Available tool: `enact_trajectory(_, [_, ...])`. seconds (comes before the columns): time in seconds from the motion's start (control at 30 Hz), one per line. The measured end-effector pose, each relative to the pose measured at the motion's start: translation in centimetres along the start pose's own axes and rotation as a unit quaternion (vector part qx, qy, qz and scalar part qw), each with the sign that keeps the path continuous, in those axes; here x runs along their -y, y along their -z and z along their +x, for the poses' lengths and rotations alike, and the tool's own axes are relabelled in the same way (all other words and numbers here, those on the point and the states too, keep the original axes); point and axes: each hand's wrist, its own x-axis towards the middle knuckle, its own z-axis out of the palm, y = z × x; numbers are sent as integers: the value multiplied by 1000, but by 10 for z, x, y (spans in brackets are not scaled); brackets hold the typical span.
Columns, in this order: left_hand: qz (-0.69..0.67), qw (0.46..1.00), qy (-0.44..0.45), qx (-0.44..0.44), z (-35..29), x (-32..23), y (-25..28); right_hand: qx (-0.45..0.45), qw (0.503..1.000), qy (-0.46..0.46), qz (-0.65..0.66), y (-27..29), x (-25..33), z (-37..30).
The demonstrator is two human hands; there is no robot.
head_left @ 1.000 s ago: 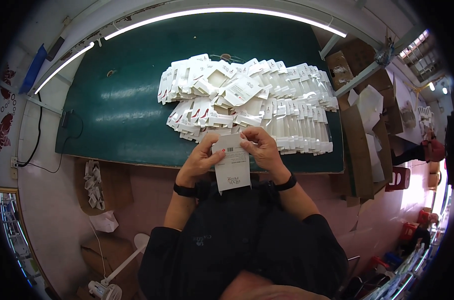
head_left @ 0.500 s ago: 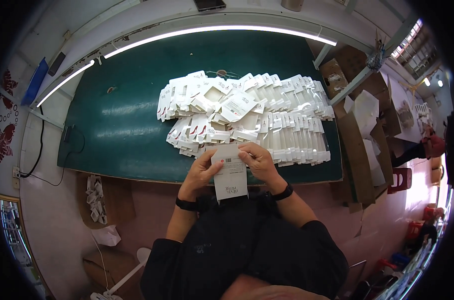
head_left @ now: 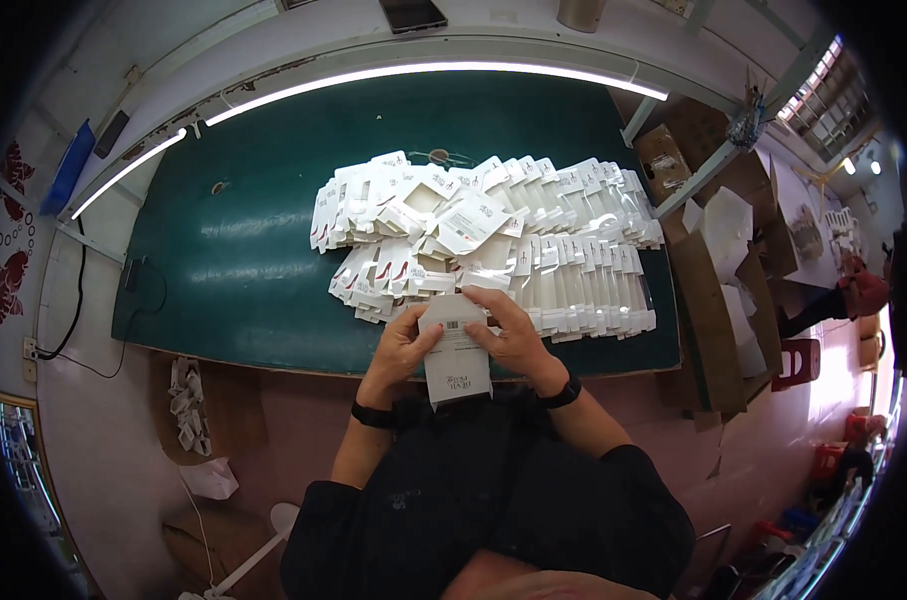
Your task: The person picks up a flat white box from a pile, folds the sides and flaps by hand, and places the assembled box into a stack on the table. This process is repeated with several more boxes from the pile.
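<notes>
A white printed carton [head_left: 458, 365] is held between my two hands over the table's near edge, its printed face up and its top narrowing to a flap. My left hand [head_left: 405, 345] grips its left side, thumb on the face. On the right edge, my right hand [head_left: 511, 335] pinches near the top, with the index finger along the flap. Just beyond my hands lies a heap of white cartons [head_left: 388, 210], some jumbled and overlapping. Rows of cartons with clear windows [head_left: 578, 275] lean on each other to the right of the heap.
The green table [head_left: 243, 250] stretches beyond my hands, under a tube lamp [head_left: 433, 70]. An open cardboard box [head_left: 708, 310] with white pieces stands at the right. Another cardboard box [head_left: 233, 410] with white cartons sits below the left front edge. A person [head_left: 853, 290] is far right.
My right index finger has shifted up and left along the carton's top, which now looks narrower, with its flap bent. The view has shifted slightly, and both hands keep their hold.
</notes>
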Motion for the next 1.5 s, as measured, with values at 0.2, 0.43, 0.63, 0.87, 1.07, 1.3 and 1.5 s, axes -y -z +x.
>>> enact_trajectory(0.2, [-24,999,-37,-13,6,9,-3,3,998,35,-59,7,-8,2])
enact_trajectory(0.43, [-6,999,-34,-2,8,7,-2,12,1000,2,-22,7,-7,2])
enact_trajectory(0.63, [15,1000,-7,10,8,7,-1,22,1000,9,-18,8,-11,3])
enact_trajectory(0.87, [35,999,-9,11,5,10,-2,42,998,21,-44,9,-17,-3])
enact_trajectory(1.07, [33,999,-20,-23,3,11,0,28,999,-9,-26,4,-8,-3])
enact_trajectory(1.3, [-10,996,-86,-34,5,-5,-10,26,994,-90,64,4,-6,-3])
enact_trajectory(1.5, [42,994,-88,-56,-1,2,-5,88,991,-90,35,-3,-1,-5])
